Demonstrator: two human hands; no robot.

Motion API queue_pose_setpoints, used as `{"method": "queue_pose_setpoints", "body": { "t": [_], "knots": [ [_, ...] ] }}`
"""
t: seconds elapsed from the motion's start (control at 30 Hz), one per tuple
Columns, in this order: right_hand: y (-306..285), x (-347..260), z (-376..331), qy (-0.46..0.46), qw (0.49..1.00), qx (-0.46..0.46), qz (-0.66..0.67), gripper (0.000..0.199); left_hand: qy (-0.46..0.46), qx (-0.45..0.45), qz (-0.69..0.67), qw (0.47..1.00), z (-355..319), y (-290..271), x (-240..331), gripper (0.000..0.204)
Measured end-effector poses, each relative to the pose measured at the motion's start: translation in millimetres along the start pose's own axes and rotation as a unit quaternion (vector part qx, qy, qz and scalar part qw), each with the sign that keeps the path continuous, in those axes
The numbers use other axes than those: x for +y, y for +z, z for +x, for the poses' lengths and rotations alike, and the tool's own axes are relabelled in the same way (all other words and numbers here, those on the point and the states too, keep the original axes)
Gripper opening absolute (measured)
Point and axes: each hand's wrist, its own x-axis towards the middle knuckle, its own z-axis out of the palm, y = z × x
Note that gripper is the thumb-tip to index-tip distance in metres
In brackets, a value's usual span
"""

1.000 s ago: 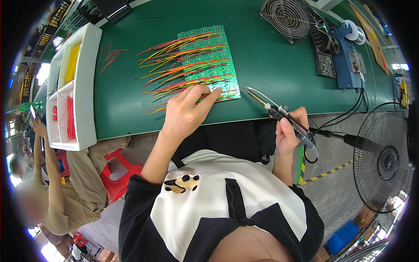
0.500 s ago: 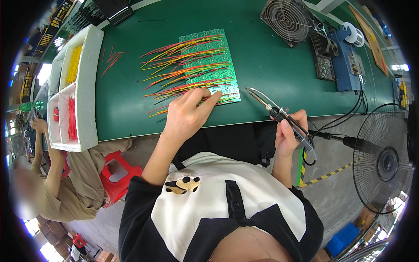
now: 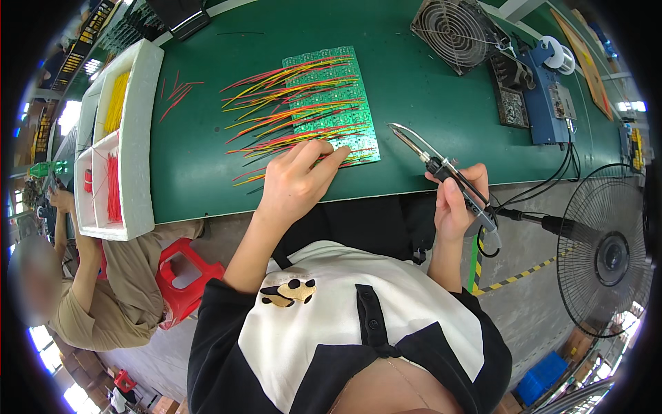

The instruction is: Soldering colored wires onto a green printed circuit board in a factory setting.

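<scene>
A green circuit board panel (image 3: 334, 121) lies on the green bench top. Rows of red, yellow and black wires (image 3: 265, 103) run across it, their loose ends reaching out past its left edge. Over the panel's near edge is my left hand (image 3: 296, 176), thumb and fingertips pinched on a thin wire; the fingers partly hide it. My right hand (image 3: 456, 207) grips a soldering iron (image 3: 441, 169) with a curved metal guide tube along its shaft. The iron's tip points up and left, in the air to the right of the panel, not touching it.
A white foam box (image 3: 141, 138) with yellow and red wires stands at left, beside loose red wire pieces (image 3: 181, 93). At far right are a square fan (image 3: 452, 34), a blue soldering unit (image 3: 545, 96) with cables and a large standing fan (image 3: 610, 255). Another person sits at left.
The soldering iron's tip has risen slightly, away from my body, and my right hand has shifted a little right. My left hand keeps its place on the panel.
</scene>
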Motion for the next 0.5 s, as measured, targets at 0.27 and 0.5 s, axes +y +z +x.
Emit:
{"method": "queue_pose_setpoints", "body": {
  "t": [0.27,0.5],
  "knots": [
    [11.2,2.2,11.6,0.018,0.997,-0.028,-0.065,0.017,-0.011,0.025,-0.024,0.999,-2.1,2.1,0.3,0.025],
    [11.6,2.0,10.6,0.031,0.995,-0.037,-0.082,0.019,-0.039,0.018,0.031,0.999,4.3,-1.9,1.2,0.028]
  ]
}}
